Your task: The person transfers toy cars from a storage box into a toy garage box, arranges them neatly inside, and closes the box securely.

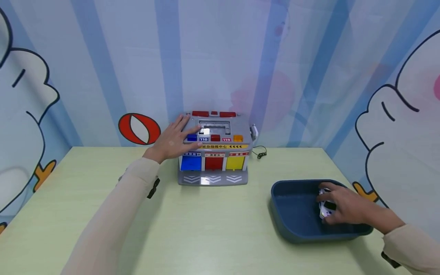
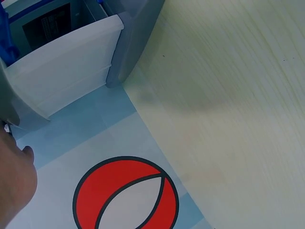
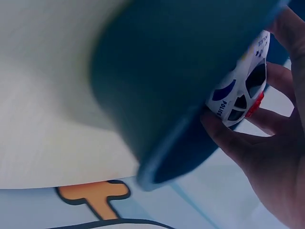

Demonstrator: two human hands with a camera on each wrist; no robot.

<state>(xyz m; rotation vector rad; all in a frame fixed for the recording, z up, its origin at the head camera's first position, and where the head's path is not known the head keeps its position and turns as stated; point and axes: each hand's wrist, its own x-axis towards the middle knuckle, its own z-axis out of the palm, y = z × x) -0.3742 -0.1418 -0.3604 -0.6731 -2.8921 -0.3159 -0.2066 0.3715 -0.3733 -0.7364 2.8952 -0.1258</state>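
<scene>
A white toy police car (image 3: 240,88) with black windows and a red roof light is inside the dark blue bin (image 1: 292,237). My right hand (image 1: 350,204) reaches over the bin's right side and grips the car between thumb and fingers. In the head view the hand covers much of the car (image 1: 323,208). At the back of the table stands a grey toy garage (image 1: 213,178) with blue, red and yellow doors. My left hand (image 1: 174,139) rests on its left top edge, fingers spread across the roof and front.
A pale wooden table (image 1: 206,229) lies under everything. Behind it hangs a blue striped cloth (image 1: 213,57) printed with cartoon figures and a red ball (image 1: 125,128). A short black coiled cord (image 1: 262,155) lies right of the garage, below its white side handle (image 1: 254,133).
</scene>
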